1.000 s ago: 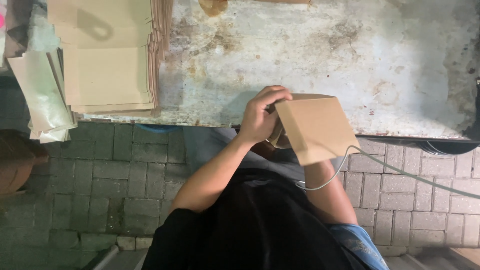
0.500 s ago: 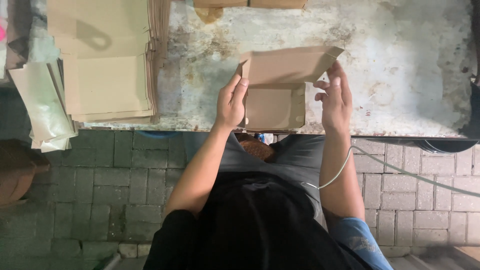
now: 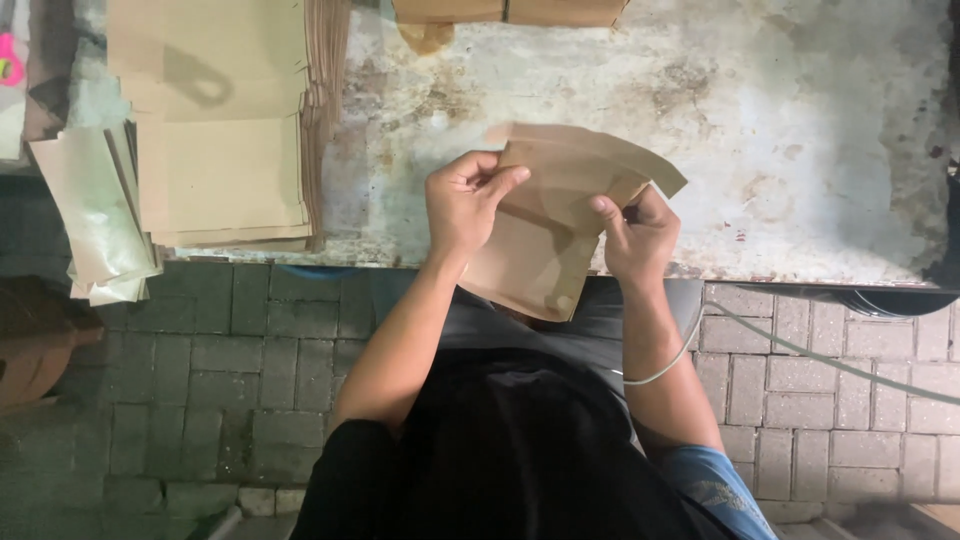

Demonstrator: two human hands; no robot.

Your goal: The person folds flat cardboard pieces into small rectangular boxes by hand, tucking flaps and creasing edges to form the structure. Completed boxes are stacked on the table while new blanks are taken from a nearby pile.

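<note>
Nearest the camera there's a dark shirt (image 3: 520,450) and grey brick paving (image 3: 200,380), with a thin white cable (image 3: 800,350) running off to the right. Both hands are up at the near edge of the table (image 3: 800,150), gripping a brown paper bag (image 3: 545,235): the left hand (image 3: 465,205) pinches its left side, the right hand (image 3: 635,235) pinches its right side, and the top flap is bent over. The bag hangs partly past the table edge. Farther left sits a stack of flat paper sheets (image 3: 220,120), with pale folded bags (image 3: 95,215) beside it. Boxes (image 3: 510,10) sit at the far edge.
</note>
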